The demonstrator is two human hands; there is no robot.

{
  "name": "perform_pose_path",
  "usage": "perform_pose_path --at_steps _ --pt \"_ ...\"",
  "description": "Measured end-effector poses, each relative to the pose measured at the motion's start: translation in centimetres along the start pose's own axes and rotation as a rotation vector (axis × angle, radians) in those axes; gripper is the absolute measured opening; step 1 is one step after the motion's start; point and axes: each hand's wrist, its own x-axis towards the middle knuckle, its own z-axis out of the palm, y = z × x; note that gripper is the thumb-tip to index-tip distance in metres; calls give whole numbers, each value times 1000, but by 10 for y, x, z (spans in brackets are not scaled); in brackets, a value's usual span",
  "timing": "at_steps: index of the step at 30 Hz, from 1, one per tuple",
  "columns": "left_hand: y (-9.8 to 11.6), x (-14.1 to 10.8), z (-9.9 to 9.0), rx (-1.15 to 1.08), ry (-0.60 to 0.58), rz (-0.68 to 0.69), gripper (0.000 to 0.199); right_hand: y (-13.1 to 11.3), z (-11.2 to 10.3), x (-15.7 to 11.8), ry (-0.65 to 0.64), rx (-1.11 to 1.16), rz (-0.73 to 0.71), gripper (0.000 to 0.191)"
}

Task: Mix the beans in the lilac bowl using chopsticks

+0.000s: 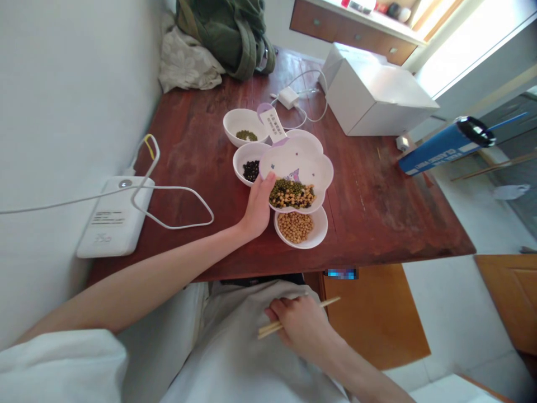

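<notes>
- Nearest me, my right hand (300, 324) is down over my lap, below the table edge, fingers curled round a pair of wooden chopsticks (331, 301) that stick out on both sides of my fist.
- My left hand (257, 210) reaches out over the table (364, 224) and grips the near-left rim of a flower-shaped plate (310, 151), thumb on top.
- Just past the table edge, a white bowl of tan beans (321, 228) sits partly under the plate's near rim; I can't tell whether the two touch.
- The plate is tilted towards me, its mixed beans (291, 194), green, tan and black, gathered along the near side. A printed label (273, 124) shows at its far left.
- To my left, by the wall, lies a white power bank (111, 224), with a white cable (184, 226) looped over it and onto the wood.
- Beyond my left hand is a bowl of black beans (241, 155), partly covered by the plate, and behind it a bowl of green beans (237, 119).
- To the right stands a blue bottle (444, 145).
- Farther back are a white charger (288, 98), a white box (364, 95) and a green bag (226, 33) beside a patterned cloth (184, 59).
</notes>
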Motion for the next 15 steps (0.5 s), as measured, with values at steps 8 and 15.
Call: perform_pose_path --at_steps 8,15 --pt "-6 -3 -5 -92 -38 -80 52 64 -166 -33 768 -232 -286 25" --pt "0 -8 -4 -106 -48 -134 52 72 -217 26 648 -329 -431 39"
